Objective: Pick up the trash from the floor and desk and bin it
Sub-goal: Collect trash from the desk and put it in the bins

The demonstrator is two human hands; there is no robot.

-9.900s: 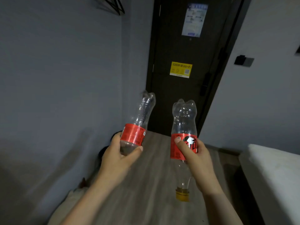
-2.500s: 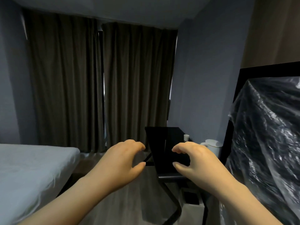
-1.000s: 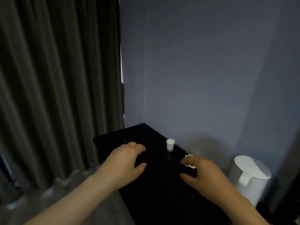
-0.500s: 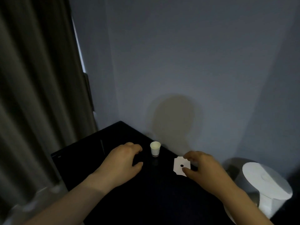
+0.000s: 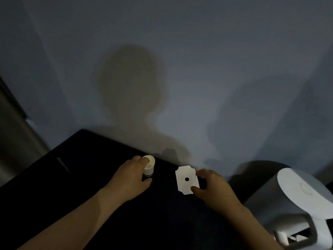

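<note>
A small white paper cup (image 5: 149, 165) stands upright on the dark bench (image 5: 90, 168) near the wall, and a flat white card with a hole in its middle (image 5: 186, 179) lies just to its right. The left hand (image 5: 132, 175) curls round the cup, forefinger over the rim and thumb low by the base; whether it already grips firmly I cannot tell. The right hand (image 5: 211, 186) is half open, thumb touching the card's near corner and fingers at its right edge, nothing lifted yet.

The step in hand looks like taking both pieces at once. The cup is light and likely soft, so a gentle squeeze at mid-height should do; keep it upright in case anything is left inside. The card lies flush, so sliding it toward the bench edge, or tipping one corner up with the thumb, should give a pinch. A white kettle (image 5: 297, 204) stands near the right hand; keep the wrist clear of it.
</note>
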